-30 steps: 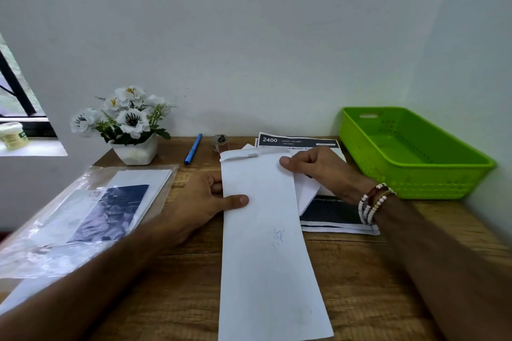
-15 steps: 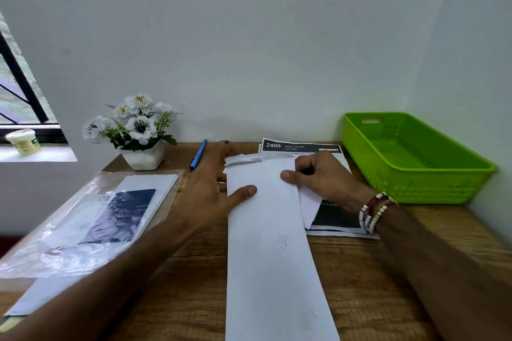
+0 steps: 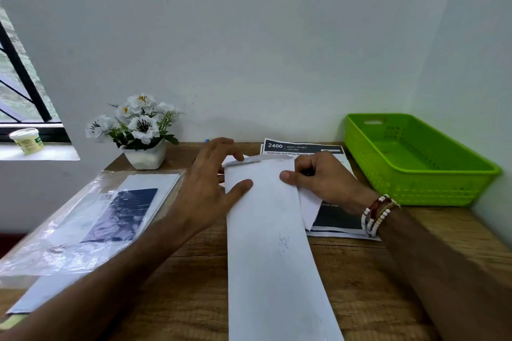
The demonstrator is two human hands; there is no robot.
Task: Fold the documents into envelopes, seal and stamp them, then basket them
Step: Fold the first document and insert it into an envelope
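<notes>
A long white envelope (image 3: 271, 252) lies lengthwise on the wooden desk (image 3: 374, 285), its open far end under both hands. My left hand (image 3: 210, 183) rests at its left edge, thumb pressed on top and fingers reaching over the far end. My right hand (image 3: 324, 178) pinches the envelope's right edge near the top, thumb on the paper. A folded white sheet (image 3: 309, 207) sticks out from beneath on the right. Printed documents (image 3: 302, 147) with a dark header lie behind and under my right hand. The green basket (image 3: 415, 188) stands at the right, holding nothing that I can see.
A white pot of artificial flowers (image 3: 138, 133) stands at the back left. A clear plastic sleeve (image 3: 91, 224) with papers and a dark booklet lies on the left of the desk. A small jar (image 3: 27, 140) sits on the window sill. The wall is close behind.
My left hand has moved forward along the envelope's left edge, its fingers now over the far end and hiding the blue pen. My right hand holds the same spot.
</notes>
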